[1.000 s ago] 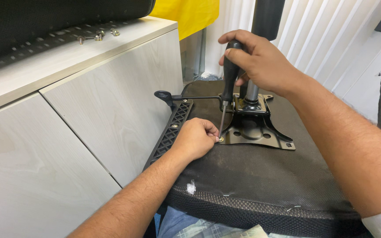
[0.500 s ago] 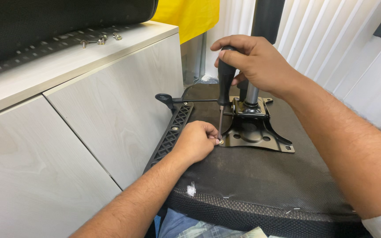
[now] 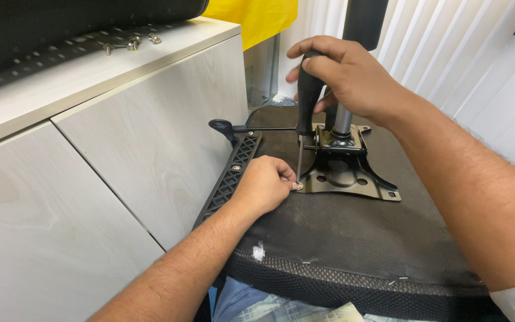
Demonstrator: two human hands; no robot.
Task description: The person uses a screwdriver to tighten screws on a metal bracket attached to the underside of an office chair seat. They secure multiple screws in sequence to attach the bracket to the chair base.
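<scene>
An upturned office chair seat [image 3: 359, 238], black fabric underside up, lies in front of me. A black metal mounting plate [image 3: 353, 179] with a gas cylinder post [image 3: 342, 119] is on it. My right hand [image 3: 347, 74] grips the black handle of a screwdriver [image 3: 306, 101], held upright, its tip at a screw [image 3: 299, 186] in the plate's near-left corner. My left hand [image 3: 266, 185] rests on the seat, fingertips pinched at that screw and the shaft's tip.
A pale wood-grain cabinet [image 3: 120, 155] stands close on the left; loose bolts [image 3: 132, 42] and a black chair part [image 3: 61, 24] lie on top. A black lever [image 3: 225, 126] and ribbed black armrest bracket [image 3: 230, 176] edge the seat. White blinds [image 3: 448, 53] stand behind.
The screwdriver has gone from tilted to nearly upright, my right hand shifting slightly left over the screw. My left hand has stayed at the plate's corner.
</scene>
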